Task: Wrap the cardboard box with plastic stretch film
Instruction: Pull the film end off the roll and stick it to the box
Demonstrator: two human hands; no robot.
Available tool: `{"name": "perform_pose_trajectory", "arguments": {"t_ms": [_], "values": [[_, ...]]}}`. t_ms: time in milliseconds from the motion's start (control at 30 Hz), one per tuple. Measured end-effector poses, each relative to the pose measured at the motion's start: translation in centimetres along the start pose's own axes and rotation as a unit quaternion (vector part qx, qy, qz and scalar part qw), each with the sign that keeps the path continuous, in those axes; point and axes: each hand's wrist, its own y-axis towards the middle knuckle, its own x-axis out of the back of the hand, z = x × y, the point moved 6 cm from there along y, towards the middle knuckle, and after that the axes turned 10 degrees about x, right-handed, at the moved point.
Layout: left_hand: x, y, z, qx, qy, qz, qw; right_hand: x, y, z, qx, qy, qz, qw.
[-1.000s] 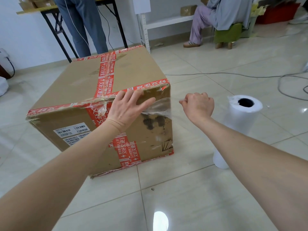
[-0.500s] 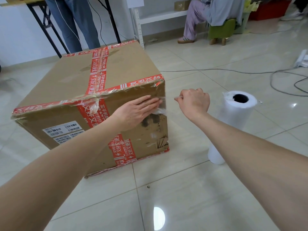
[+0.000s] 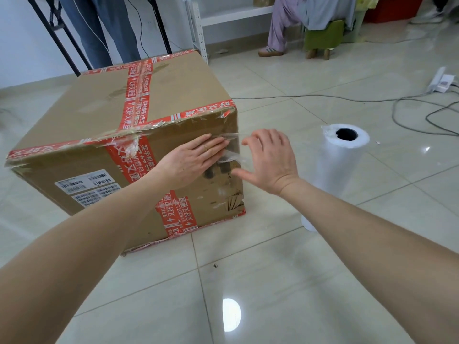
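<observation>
A large cardboard box (image 3: 104,155) with red printed tape stands on the tiled floor. My left hand (image 3: 191,158) lies flat on its near side, fingers straight, pressing a crumpled strip of clear stretch film (image 3: 231,158) against the cardboard near the right corner. My right hand (image 3: 268,161) hovers just right of that corner, fingers spread and open, holding nothing. The white roll of stretch film (image 3: 335,165) stands upright on the floor to the right of my right hand, its lower part hidden by my forearm.
Cables (image 3: 409,105) and a power strip (image 3: 440,83) lie on the floor at the right. A seated person on a green stool (image 3: 323,38), a white shelf (image 3: 198,28), a black-legged table (image 3: 54,36) and a standing person's legs (image 3: 111,26) are behind the box.
My right hand was a closed fist pulling the film; now it has let go and spread open. My left hand slid down from the box's top edge to lie flat on the side.
</observation>
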Motion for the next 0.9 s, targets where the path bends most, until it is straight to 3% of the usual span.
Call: {"name": "perform_pose_trajectory", "arguments": {"t_ms": [100, 300, 567, 700, 900], "values": [[-0.1, -0.1, -0.1, -0.01, -0.002, -0.003, 1.0, -2.8, -1.6, 0.5, -0.039, -0.035, 0.159, 0.986], [-0.2, -0.2, -0.3, -0.004, -0.024, -0.015, 1.0, -4.2, -3.3, 2.0, -0.056, -0.063, 0.211, 0.974], [1.5, -0.1, 0.3, 0.013, -0.135, 0.001, 0.991, -6.0, -6.6, 6.1, -0.068, 0.021, 0.188, 0.98], [2.9, -0.2, 0.9, 0.02, -0.216, -0.026, 0.976, -7.5, -7.7, 7.8, -0.078, 0.059, 0.193, 0.976], [2.0, -2.5, 1.9, -0.034, -0.149, -0.029, 0.988, -8.8, -7.6, 9.8, -0.083, 0.081, 0.163, 0.98]]}}
